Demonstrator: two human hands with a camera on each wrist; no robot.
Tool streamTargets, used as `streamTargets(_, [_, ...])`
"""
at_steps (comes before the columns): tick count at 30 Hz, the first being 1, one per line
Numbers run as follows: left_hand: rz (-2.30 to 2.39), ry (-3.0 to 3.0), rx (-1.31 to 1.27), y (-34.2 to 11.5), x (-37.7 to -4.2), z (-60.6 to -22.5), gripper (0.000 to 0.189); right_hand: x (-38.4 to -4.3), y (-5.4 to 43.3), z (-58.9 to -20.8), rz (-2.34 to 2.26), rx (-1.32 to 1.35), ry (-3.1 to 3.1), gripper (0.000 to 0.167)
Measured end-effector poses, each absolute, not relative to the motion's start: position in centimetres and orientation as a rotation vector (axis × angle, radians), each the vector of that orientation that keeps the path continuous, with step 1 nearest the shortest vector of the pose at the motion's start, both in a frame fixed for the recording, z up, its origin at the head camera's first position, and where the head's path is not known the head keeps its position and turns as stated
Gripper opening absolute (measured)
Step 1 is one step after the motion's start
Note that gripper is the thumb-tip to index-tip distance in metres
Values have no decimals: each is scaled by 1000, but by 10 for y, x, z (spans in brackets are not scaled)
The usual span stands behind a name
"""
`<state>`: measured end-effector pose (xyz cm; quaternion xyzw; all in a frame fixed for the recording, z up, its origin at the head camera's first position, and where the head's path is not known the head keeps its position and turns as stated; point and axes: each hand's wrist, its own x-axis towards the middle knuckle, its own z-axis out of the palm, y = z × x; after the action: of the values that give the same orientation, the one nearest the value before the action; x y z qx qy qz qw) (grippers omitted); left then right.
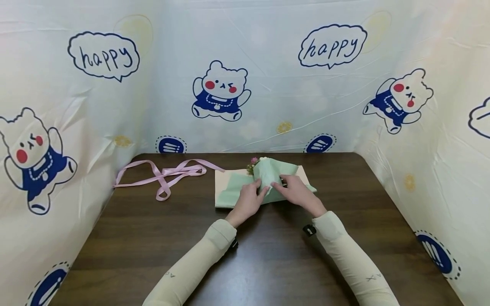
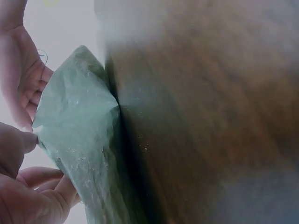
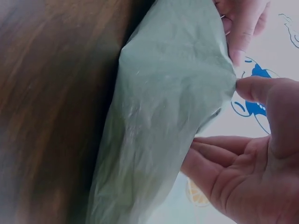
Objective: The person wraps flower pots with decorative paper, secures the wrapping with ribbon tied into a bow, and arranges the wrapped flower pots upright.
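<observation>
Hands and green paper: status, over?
Left hand, right hand holding green paper. Flowers peek out far side. Pink ribbon lies loose at left, clear of hands.

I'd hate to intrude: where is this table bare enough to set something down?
The table is bare between the pink ribbon and left sleeve, and between the right sleeve and printed cloth. The back middle is crowded: left hand, right hand, green paper, flowers.
</observation>
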<state>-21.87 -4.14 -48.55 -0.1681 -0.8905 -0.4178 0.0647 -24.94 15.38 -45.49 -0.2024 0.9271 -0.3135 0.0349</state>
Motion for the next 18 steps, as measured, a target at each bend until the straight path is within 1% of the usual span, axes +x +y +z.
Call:
streamTargets(5, [-1246,-2669,-554,-41,-217,-488,26,-249,143,-451,-984,-452,2879,57])
streamTargets(7, [-1233,-2681,-582,-42,-217,-487,22,-250,136,-448,-938,-387,2915,60])
streamTargets(10, [-1285,-2722,-619,-47,-219,-484,20,-252,125,-444,-827,-346,2976,62])
streamTargets(12, [-1340,-2750,-635,-51,-220,-483,25,-254,118,-442,-762,-331,3011,62])
streamTargets(16, [-1403,-2799,-651,-60,-223,-479,47,-258,109,-441,-623,-305,3050,62])
streamTargets(18, [-1384,-2820,-661,-65,-223,-477,48,-260,106,-442,-579,-282,3059,62])
